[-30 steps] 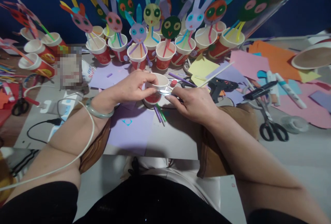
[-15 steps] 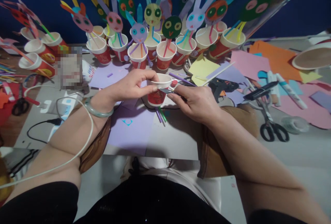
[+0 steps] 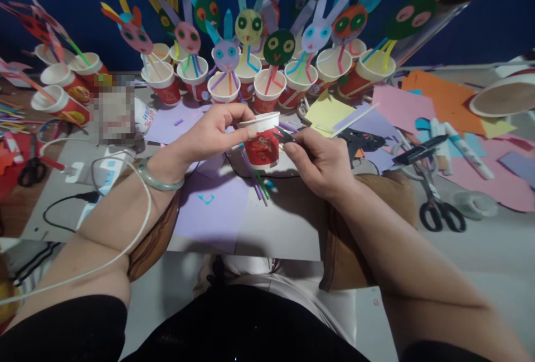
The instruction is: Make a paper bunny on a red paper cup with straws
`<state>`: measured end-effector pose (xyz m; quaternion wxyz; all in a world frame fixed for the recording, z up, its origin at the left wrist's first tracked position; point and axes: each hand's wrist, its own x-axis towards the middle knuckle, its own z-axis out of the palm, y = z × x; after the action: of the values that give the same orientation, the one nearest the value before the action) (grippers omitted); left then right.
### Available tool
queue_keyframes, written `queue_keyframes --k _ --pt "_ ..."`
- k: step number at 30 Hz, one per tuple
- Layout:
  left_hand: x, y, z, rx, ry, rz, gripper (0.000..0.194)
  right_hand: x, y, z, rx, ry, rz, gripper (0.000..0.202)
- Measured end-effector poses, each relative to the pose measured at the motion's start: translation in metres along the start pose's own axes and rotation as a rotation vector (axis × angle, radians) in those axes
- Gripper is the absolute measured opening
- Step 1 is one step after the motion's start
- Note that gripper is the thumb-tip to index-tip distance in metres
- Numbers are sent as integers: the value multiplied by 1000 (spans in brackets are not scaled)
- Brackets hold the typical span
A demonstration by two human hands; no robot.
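Note:
My left hand (image 3: 223, 130) grips a red paper cup (image 3: 263, 147) with a white rim. Its thumb lies on the front of the rim, and the other fingertips are partly hidden behind. The cup leans slightly. My right hand (image 3: 321, 158) is closed around a small dark pointed tool (image 3: 285, 135), whose tip is close to the cup's right side. Whether it is a knife or scissors I cannot tell. Below the cup, purple and green straws (image 3: 259, 184) lie on the table by a purple paper sheet (image 3: 209, 211).
Behind stand several cups holding paper rabbit heads on straws, among them a dark green one (image 3: 278, 47). To the right are a black glue gun (image 3: 363, 141), scissors (image 3: 438, 206), clear tape (image 3: 475, 204), markers (image 3: 470, 150) and coloured paper. A white cable (image 3: 146, 211) crosses my left arm.
The cup has turned and tilted in my left hand, so more of its red front shows. My right hand has drawn slightly right, and the tool has moved from the cup's front to its right side.

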<state>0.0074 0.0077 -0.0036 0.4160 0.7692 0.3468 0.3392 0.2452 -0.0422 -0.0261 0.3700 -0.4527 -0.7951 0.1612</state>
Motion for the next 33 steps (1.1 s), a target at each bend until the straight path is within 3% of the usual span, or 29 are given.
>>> queue_keyframes --k 7,13,20,33 --pt "1 -7 11 -31 100 5 27 -1 -5 5 -26 -86 80 39" --pt "-2 -7 22 -6 168 12 19 -2 -5 7 -54 -86 106 39" --pt "-4 -6 29 11 227 113 12 -2 -6 7 -51 -75 130 39" --pt "-7 -3 33 0 240 54 25 -2 -6 8 -38 -53 111 41"
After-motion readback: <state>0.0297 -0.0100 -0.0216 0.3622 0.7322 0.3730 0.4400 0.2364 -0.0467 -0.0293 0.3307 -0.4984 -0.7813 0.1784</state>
